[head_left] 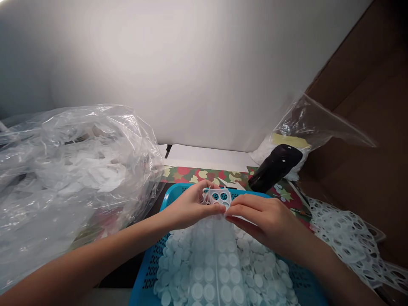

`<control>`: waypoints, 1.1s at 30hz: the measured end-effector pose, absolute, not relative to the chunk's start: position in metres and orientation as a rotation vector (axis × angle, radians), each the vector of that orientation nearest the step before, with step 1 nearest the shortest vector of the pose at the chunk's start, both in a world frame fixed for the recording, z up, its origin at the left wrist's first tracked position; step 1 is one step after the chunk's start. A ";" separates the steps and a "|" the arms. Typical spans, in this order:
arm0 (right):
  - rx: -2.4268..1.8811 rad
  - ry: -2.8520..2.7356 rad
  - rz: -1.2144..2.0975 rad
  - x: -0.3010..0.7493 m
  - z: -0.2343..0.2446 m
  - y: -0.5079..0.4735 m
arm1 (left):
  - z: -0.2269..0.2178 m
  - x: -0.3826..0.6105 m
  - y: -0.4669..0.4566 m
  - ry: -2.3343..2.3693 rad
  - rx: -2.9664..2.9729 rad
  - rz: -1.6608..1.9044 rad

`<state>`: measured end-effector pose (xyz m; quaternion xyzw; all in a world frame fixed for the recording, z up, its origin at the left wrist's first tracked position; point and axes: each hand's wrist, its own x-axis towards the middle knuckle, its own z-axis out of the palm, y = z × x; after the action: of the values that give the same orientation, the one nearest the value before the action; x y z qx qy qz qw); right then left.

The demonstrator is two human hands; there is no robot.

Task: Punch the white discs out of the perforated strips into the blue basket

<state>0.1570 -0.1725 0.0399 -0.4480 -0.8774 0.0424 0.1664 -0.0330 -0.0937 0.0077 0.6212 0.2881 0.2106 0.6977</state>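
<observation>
Loose white discs (pixel 264 272) fill the blue basket (pixel 149 272), set beneath the work so popped pieces likely drop in. One perforated sheet (pixel 216 255) drapes over the heap, its top edge holed. Left hand (pixel 188 208) pinches that edge, steadying it; right hand (pixel 264 216), fingers pressed together, pinches alongside. Spent lattice (pixel 347 242) lies on the surface to the right.

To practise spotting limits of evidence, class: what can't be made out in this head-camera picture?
Head view, basket floor: buried under loose discs; near end cut by the bottom edge.
Head view, punched sheet where pinched: covered by left hand and right hand.
Head view, clear bag contents: blurred by crinkled plastic.
Head view, black object: identity unclear.
</observation>
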 end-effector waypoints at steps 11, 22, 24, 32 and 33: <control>-1.427 -2.312 0.390 0.156 0.045 -0.175 | 0.018 -0.034 -0.099 0.608 1.494 0.429; -1.304 -2.447 0.153 0.157 0.044 -0.177 | 0.013 -0.034 -0.098 0.595 1.546 0.425; -1.258 -2.473 0.043 0.157 0.043 -0.177 | 0.014 -0.034 -0.098 0.611 1.540 0.424; -1.215 -2.538 -0.241 0.152 0.044 -0.180 | 0.013 -0.033 -0.098 0.633 1.557 0.413; -1.209 -2.541 -0.255 0.152 0.044 -0.180 | 0.013 -0.033 -0.097 0.632 1.566 0.417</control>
<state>0.1515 -0.1799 0.0439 -0.4225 -0.8881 -0.0891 0.1576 -0.0331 -0.0975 0.0129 0.6880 0.2776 0.1831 0.6450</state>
